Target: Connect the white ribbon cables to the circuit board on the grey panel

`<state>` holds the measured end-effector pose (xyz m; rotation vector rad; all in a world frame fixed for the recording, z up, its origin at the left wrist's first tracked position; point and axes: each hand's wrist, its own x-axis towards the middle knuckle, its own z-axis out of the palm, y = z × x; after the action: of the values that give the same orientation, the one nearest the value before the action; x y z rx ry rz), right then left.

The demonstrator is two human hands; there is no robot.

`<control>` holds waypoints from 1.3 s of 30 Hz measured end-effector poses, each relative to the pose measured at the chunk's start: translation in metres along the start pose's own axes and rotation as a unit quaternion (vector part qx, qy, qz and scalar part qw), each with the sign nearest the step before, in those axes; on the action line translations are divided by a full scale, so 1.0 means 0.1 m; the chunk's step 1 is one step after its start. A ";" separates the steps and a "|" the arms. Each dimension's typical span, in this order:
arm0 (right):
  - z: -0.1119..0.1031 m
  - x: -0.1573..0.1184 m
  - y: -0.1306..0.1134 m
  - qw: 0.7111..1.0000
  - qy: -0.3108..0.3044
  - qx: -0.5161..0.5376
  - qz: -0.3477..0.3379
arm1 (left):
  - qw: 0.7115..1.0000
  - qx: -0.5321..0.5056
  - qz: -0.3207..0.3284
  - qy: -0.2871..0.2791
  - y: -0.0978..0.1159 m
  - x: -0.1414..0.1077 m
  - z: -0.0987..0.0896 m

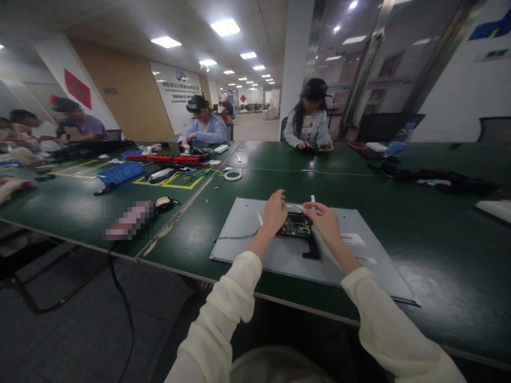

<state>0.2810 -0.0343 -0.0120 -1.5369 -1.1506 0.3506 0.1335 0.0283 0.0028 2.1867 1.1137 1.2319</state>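
A grey flat panel, like the back of a display (247, 244), lies on the green table in front of me. On its middle sits a green circuit board (294, 227) in a dark frame. A thin white strip (295, 207) spans the board's far edge between my hands. My left hand (274, 215) is closed at the strip's left end, its fingertips partly hidden. Thumb and fingers of my right hand (324, 221) pinch the right end. White tabs (313, 199) stick up beside the hands, and a thin dark cable (237, 237) leads off the panel's left side.
A roll of white tape (232, 174), a small wrench (239, 158) and a blue tray (121, 173) lie further off. A blurred pink object (130, 221) is to the left. Black cloth or straps (451, 180) lie right. Two people (205, 127) work across the table; others sit far left.
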 end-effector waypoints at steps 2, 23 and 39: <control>0.01 0.00 -0.01 1.000 -0.005 0.005 -0.002 | 0.998 0.043 0.026 -0.026 0.01 -0.01 -0.01; -0.01 -0.11 0.01 0.973 -0.057 -0.173 -0.144 | 0.968 0.181 0.071 -0.157 -0.03 -0.10 0.07; 0.01 -0.04 -0.02 0.977 -0.036 -0.140 -0.153 | 0.970 0.170 0.046 -0.166 -0.06 -0.10 0.11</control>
<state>0.2776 -0.0376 -0.0119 -1.5643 -1.5214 0.0358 0.1370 0.0242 -0.0123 2.6025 1.1554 0.7041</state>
